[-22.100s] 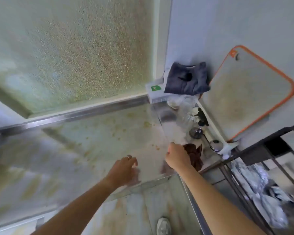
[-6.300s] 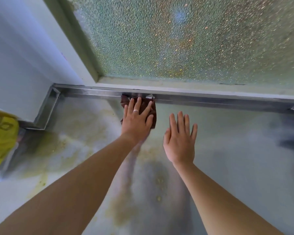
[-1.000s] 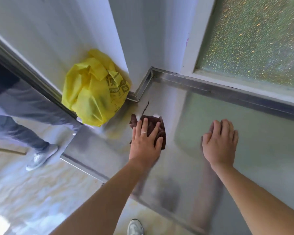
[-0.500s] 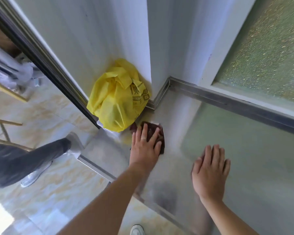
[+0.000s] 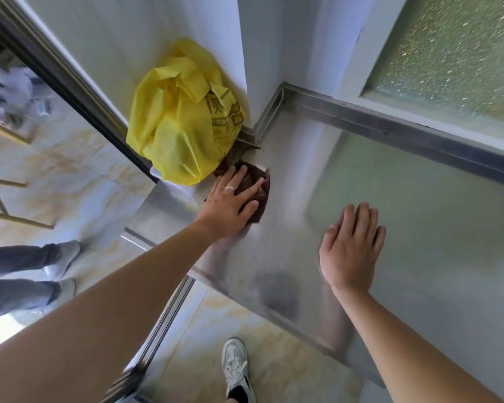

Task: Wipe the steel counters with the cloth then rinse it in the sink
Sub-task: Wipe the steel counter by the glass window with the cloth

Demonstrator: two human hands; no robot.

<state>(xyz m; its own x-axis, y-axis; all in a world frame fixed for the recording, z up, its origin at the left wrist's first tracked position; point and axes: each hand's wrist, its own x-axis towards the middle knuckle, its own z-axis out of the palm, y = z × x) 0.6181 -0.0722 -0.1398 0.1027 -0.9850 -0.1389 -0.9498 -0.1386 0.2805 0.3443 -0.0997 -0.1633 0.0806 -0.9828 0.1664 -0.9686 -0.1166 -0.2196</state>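
A dark brown cloth [image 5: 259, 184] lies on the steel counter [image 5: 419, 242] near its left corner. My left hand [image 5: 230, 202], with a ring on one finger, presses flat on the cloth and covers most of it. The cloth's far edge touches the foot of a yellow plastic bag [image 5: 184, 123]. My right hand [image 5: 351, 248] rests flat on the bare counter to the right, fingers spread, holding nothing. No sink is in view.
The yellow bag leans against the white wall at the counter's left end. A raised steel rim [image 5: 390, 132] runs below the frosted window [image 5: 454, 53]. Another person's legs [image 5: 26, 271] stand on the tiled floor at left. My shoe [image 5: 234, 365] is below the counter's front edge.
My left hand has pushed the cloth left and farther in, up against the yellow bag. My right hand has slid slightly along the counter. The other person's legs have shifted at left.
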